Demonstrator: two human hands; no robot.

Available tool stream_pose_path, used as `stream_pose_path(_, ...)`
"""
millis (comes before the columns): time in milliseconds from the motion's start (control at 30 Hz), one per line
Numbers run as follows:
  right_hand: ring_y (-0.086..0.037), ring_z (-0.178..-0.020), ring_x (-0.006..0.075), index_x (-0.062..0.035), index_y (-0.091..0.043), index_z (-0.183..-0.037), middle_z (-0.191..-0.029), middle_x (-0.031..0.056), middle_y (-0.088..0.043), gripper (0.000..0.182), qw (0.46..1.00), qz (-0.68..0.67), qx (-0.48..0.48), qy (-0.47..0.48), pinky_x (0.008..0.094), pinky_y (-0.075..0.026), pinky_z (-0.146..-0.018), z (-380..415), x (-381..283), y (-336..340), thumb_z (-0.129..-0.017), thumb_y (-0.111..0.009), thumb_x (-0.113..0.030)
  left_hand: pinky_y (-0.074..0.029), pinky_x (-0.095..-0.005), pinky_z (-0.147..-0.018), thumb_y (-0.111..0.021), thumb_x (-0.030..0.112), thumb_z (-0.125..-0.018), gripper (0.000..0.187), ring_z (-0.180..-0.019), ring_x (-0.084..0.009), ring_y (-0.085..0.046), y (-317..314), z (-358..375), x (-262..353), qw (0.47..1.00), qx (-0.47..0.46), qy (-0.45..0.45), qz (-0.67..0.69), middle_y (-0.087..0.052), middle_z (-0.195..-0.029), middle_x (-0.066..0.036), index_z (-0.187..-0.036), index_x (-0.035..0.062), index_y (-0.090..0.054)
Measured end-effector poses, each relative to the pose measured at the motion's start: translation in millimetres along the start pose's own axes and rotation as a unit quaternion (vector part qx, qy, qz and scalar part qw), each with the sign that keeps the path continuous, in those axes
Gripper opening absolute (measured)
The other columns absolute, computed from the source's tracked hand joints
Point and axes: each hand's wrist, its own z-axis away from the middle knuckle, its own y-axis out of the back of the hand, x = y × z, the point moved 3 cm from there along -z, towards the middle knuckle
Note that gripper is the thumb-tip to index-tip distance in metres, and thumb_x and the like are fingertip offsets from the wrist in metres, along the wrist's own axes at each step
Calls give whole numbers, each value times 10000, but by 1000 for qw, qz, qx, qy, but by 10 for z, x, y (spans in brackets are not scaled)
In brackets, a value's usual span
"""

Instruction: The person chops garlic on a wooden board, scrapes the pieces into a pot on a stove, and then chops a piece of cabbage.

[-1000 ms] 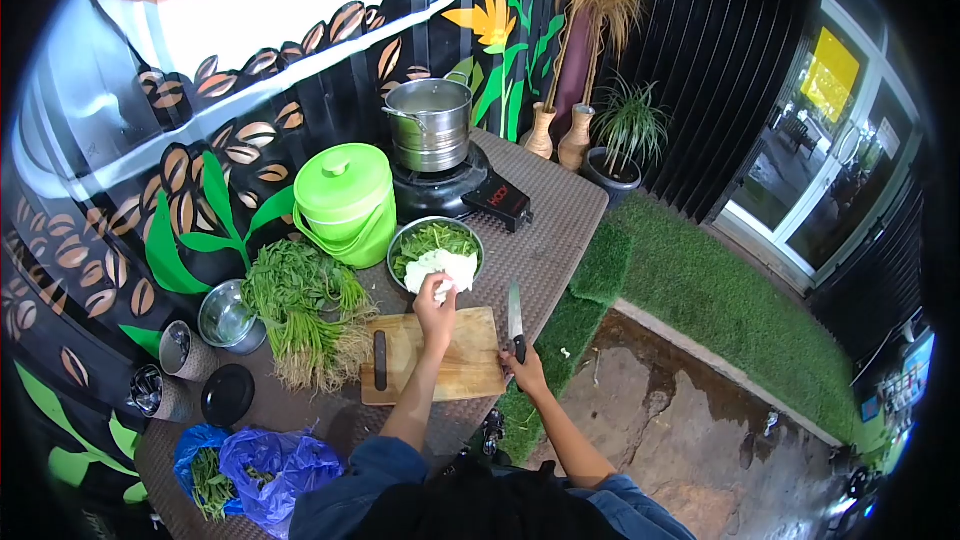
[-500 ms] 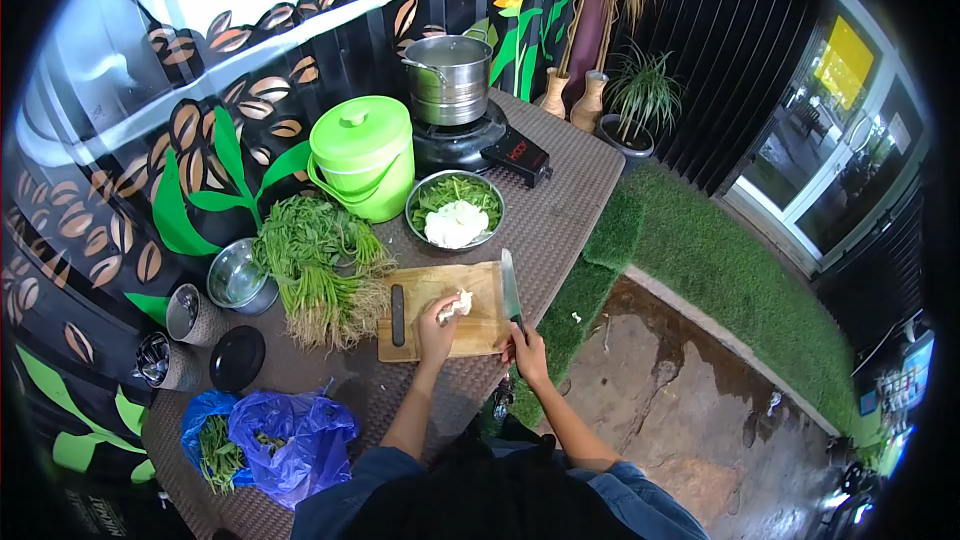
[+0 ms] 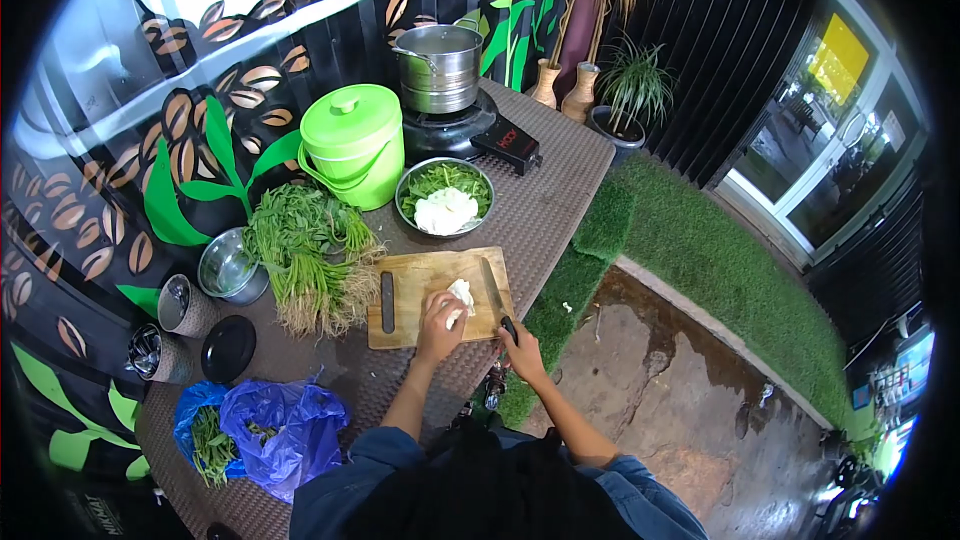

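My left hand (image 3: 440,327) has its fingers closed on a piece of soft-looking white food (image 3: 460,294), whose exact kind I cannot make out. It rests on the wooden cutting board (image 3: 430,275). In my right hand (image 3: 523,353) is a kitchen knife (image 3: 493,287), gripped by its black handle, its blade over the right part of the board and a little apart from the white piece. Just beyond the board stands a metal bowl (image 3: 402,217) of chopped greens (image 3: 430,183) with a white heap (image 3: 446,211) on top.
Left of the board lies a bunch of rooted greens (image 3: 310,250). Behind are a lidded green bucket (image 3: 352,145) and a steel pot (image 3: 438,70) on a black stove (image 3: 450,135). An empty-looking metal bowl (image 3: 233,267), a black lid (image 3: 229,348) and blue plastic bags (image 3: 290,430) sit leftward.
The knife has swung from the board's right edge to over the board, its tip now leaning left. My left hand has shifted slightly, with the white piece still in its fingers.
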Motion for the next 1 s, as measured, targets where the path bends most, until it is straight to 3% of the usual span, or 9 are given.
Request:
stream_pose_path(133, -586, -432, 191, 3, -553, -1051, -597, 98, -619, 301, 1000, 10, 8, 26, 326, -464, -430, 30, 99, 61, -945, -545, -279, -377, -431, -981, -690, 90, -757, 299, -1157, -329, -446, 30, -25, 83, 997, 46, 2, -70, -553, -1113, -107, -1050, 63, -641)
stream_pose_path(367, -592, -447, 200, 6, -549, -1031, -592, 106, -611, 284, 1000, -9, -12, 22, 333, -465, -451, 123, 10, -43, -941, -553, -263, -357, -452, -978, -671, 92, -765, 401, -1117, -347, -430, 2, -24, 91, 997, -20, 3, -74, -517, -1135, -125, -1161, 77, -615)
stream_pose_path(467, -594, -460, 244, 6, -535, -963, -574, 106, -599, 285, 998, -8, 24, 54, 354, -460, -459, 43, -11, -91, -914, -603, -267, -360, -439, -966, -662, 100, -772, 382, -1067, -330, -449, 16, -60, 144, 997, -20, 11, -76, -521, -1099, -121, -1152, 86, -628)
stream_pose_path(533, -603, -524, 232, -5, -550, -923, -637, 93, -605, 303, 985, 101, 93, 105, 359, -475, -518, -75, -81, -97, -856, -684, -268, -367, -430, -955, -667, 112, -777, 371, -1039, -323, -467, -13, -45, 94, 998, -12, 13, -67, -523, -1080, -125, -1144, 79, -633)
stream_pose_path(667, -619, -616, 285, -8, -549, -894, -655, 116, -597, 365, 983, 27, 142, 111, 400, -484, -592, -409, -190, -253, -782, -756, -287, -438, -379, -861, -724, 144, -767, 374, -938, -307, -539, -25, -45, -35, 999, 11, 47, 12, -549, -1023, -135, -1115, 39, -635)
stream_pose_path(733, -623, -659, 298, -8, -553, -868, -654, 136, -588, 395, 953, 76, 192, 223, 412, -489, -635, -577, -271, -341, -737, -788, -297, -460, -364, -825, -742, 150, -760, 381, -914, -306, -560, -54, 2, -130, 997, 13, 65, 50, -561, -1010, -139, -1103, 24, -636)
stream_pose_path(867, -624, -662, 305, 5, -557, -850, -665, 153, -602, 335, 984, 83, 124, 96, 416, -490, -637, -745, -293, -413, -748, -759, -242, -487, -320, -754, -773, 150, -738, 434, -893, -256, -607, -8, 9, -200, 995, 25, 73, 64, -610, -1046, -136, -1126, 14, -636)
stream_pose_path(933, -621, -610, 279, 10, -553, -842, -648, 140, -598, 298, 981, 89, 133, 108, 402, -482, -590, -874, -80, -430, -761, -733, -213, -489, -308, -744, -778, 151, -734, 448, -887, -235, -617, -23, 15, -288, 992, 18, 98, 79, -626, -1050, -133, -1137, 16, -636)
stream_pose_path(1000, -619, -709, 383, 9, -536, -943, -742, 224, -614, 349, 993, 51, 85, 62, 461, -474, -653, -894, -17, -401, -771, -715, -237, -494, -305, -808, -798, 89, -721, 493, -970, -226, -626, -91, 28, -425, 971, 3, 147, 188, -626, -1060, -141, -1173, 7, -618)
